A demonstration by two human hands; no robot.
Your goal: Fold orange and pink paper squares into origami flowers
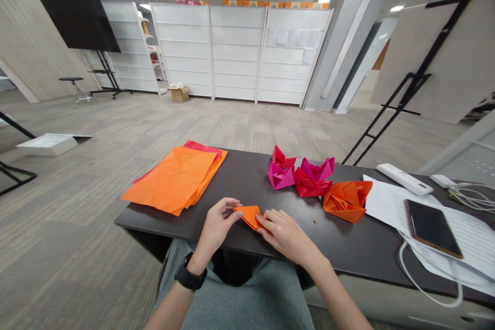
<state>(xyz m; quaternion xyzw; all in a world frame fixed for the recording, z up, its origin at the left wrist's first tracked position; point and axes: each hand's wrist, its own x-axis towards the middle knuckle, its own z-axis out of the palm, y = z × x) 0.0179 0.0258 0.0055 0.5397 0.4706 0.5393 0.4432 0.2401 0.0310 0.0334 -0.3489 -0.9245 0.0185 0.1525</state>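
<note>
Head view, the only one. Folded orange paper (248, 215) at the near edge of the dark table (247, 172), roughly midway between the wearer's two hands, just above the lap. Small wedge shape: narrow tip points left, into the left hand; broader end faces right, partly under the right fingers. Long axis runs left to right across the wearer's front, dropping a little toward the wearer at its right end. A folded edge slants along the near right side; layering there too small to read.

Left hand (219, 220), black watch (190, 272) on wrist: thumb and fingertips closed on the paper's left tip. Right hand (284, 231): fingers bent over the right end, thumb along the near side, paper clamped between them.

Beyond and left of the hands, a stack of orange sheets (176, 175), red-pink ones showing beneath, its longer sides slanting away to the right. Right of the hands, a cluster of folded paper pieces in red and magenta (281, 175), standing close together. Nearest of the group, a larger orange folded piece (347, 201), beside white printed sheets (390, 206). On the sheets, a dark phone (433, 228), long axis slanting down to the right.
</note>
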